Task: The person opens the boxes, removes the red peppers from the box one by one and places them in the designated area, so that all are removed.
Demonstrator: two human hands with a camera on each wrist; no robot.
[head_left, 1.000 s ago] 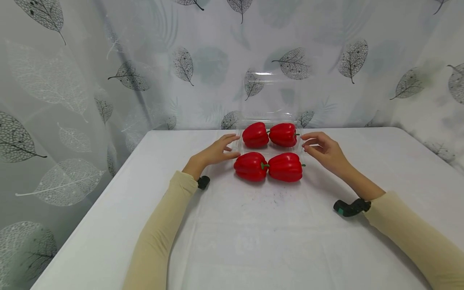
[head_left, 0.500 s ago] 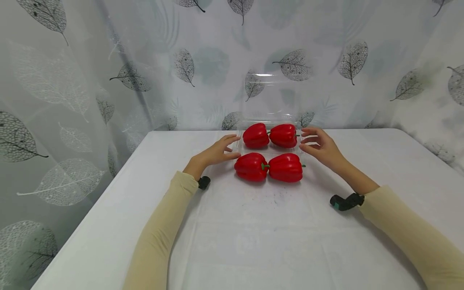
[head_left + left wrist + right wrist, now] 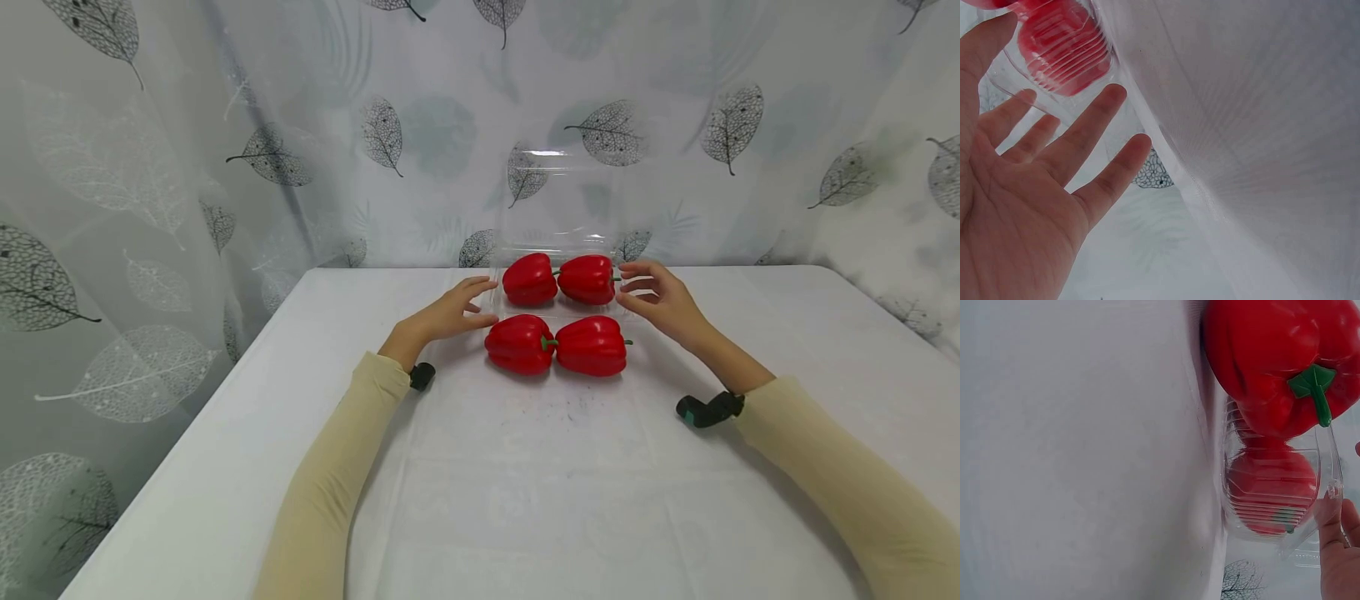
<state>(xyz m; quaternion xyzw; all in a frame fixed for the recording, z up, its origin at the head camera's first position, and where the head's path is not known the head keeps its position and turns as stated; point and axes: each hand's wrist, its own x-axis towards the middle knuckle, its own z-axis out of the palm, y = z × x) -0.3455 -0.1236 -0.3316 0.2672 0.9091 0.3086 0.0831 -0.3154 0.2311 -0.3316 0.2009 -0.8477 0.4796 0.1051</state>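
Note:
A clear plastic clamshell box [image 3: 555, 249] stands at the far side of the table, its lid [image 3: 551, 153] raised at the back. Two red bell peppers lie inside, one on the left [image 3: 529, 280] and one on the right [image 3: 587, 280]. Just in front of the box are another left pepper [image 3: 519, 345] and right pepper [image 3: 592, 346]. My left hand [image 3: 442, 317] is beside the box's left side, fingers spread, holding nothing. At the right side, my right hand [image 3: 663, 308] has loosely bent fingers; in the right wrist view a fingertip appears to touch the rim.
A white cloth covers the table [image 3: 525, 500]. Behind it hangs a leaf-patterned curtain [image 3: 442, 142], close to the raised lid. Dark wrist cameras are strapped to the left wrist [image 3: 422, 377] and the right wrist [image 3: 708, 410].
My right hand has moved slightly left, closer to the box's right side. The left hand, the box and the peppers have stayed in place.

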